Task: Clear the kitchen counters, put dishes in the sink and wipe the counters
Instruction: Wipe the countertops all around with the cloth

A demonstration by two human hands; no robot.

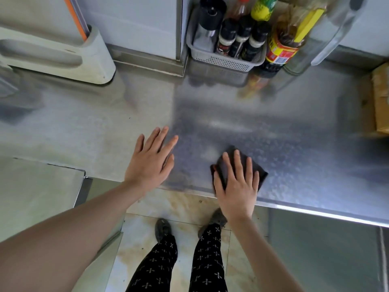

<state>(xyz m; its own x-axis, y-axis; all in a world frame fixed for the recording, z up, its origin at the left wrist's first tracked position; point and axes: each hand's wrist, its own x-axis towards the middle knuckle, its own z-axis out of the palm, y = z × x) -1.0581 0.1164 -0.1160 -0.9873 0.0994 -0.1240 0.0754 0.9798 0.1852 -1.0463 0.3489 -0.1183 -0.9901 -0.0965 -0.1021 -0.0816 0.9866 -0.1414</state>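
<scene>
1. The fingers (237, 163) of the right hand (236, 186) lie spread and flat on a dark wiping cloth (245, 165), pressing it to the steel desk (105, 133) near its front edge; nothing is pinched, since an open palm spreads pressure across the cloth for wiping.
2. The left hand (150, 161) is empty, its fingers (160, 138) loosely splayed just over or on the desk, well to the left of the cloth. It looks placed for balance; contact cannot be told.
3. Beyond the right fingers the desk surface is bare and patchily sheened, so I judge the clearing done here and the wiping under way.
4. Far ahead of those fingers, against the back wall, a grey basket (223, 60) holds spice jars (225, 39), with a sauce bottle (280, 47) beside it.
5. Far beyond the left fingers stands a pale knife block (63, 60).
</scene>
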